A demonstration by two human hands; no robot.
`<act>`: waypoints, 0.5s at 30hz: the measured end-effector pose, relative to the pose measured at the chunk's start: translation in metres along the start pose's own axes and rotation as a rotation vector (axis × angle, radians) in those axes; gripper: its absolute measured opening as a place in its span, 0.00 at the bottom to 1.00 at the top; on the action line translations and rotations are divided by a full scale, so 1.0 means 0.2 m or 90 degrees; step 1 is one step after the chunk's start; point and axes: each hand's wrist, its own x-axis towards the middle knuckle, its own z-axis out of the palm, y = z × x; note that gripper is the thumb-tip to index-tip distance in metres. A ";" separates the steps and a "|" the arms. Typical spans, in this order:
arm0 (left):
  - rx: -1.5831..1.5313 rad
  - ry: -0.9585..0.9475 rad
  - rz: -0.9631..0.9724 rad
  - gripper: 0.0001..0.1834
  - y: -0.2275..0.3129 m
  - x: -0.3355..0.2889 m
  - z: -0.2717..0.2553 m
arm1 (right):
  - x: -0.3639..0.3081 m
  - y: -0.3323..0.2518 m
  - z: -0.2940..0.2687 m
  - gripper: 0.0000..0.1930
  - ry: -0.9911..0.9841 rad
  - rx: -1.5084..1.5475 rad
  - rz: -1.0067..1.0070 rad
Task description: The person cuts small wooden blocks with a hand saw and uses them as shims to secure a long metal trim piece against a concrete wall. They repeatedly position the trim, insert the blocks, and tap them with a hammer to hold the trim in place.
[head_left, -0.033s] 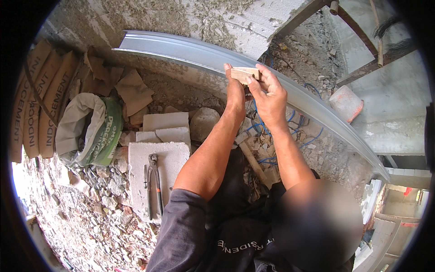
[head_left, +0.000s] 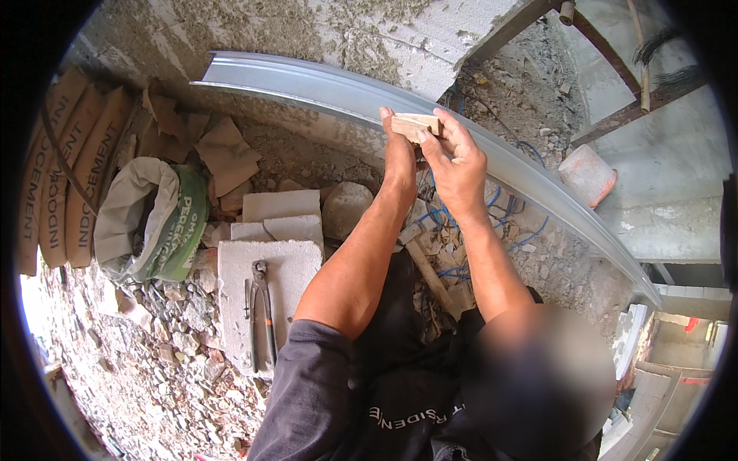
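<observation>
Two small pieces of pale wood [head_left: 412, 129], pressed together and looking like short blocks or wedges, are held up between my hands. My left hand [head_left: 400, 160] grips their left end, with most of its fingers hidden behind. From the right, my right hand [head_left: 461, 164] pinches them between thumb and fingers. Just beyond and below the hands lies a long grey metal channel [head_left: 323, 86], running from upper left to lower right; whether the wood touches it I cannot tell.
Pincers [head_left: 264, 311] lie on a white block [head_left: 231, 269] at my left, with more blocks behind. Further left stand an open green-and-white sack [head_left: 184, 223] and brown paper bags [head_left: 81, 177]. A hammer's wooden handle [head_left: 430, 275], blue cord [head_left: 538, 230] and a whitish bucket [head_left: 586, 175] are on the rubble.
</observation>
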 end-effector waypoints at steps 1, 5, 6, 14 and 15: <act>0.005 -0.004 0.002 0.45 0.00 0.00 0.00 | -0.01 0.00 0.00 0.17 0.010 -0.023 -0.022; 0.005 0.047 -0.024 0.47 0.01 -0.01 0.02 | -0.01 0.01 0.00 0.16 0.041 -0.041 -0.047; -0.005 0.044 -0.029 0.47 0.01 -0.01 0.02 | 0.00 0.03 -0.01 0.16 0.036 -0.048 -0.065; 0.025 -0.011 -0.027 0.47 -0.01 0.02 0.00 | 0.01 0.10 -0.01 0.16 0.041 -0.079 -0.142; 0.004 -0.021 -0.018 0.47 -0.02 0.03 -0.01 | 0.00 0.10 0.00 0.15 0.031 -0.074 -0.125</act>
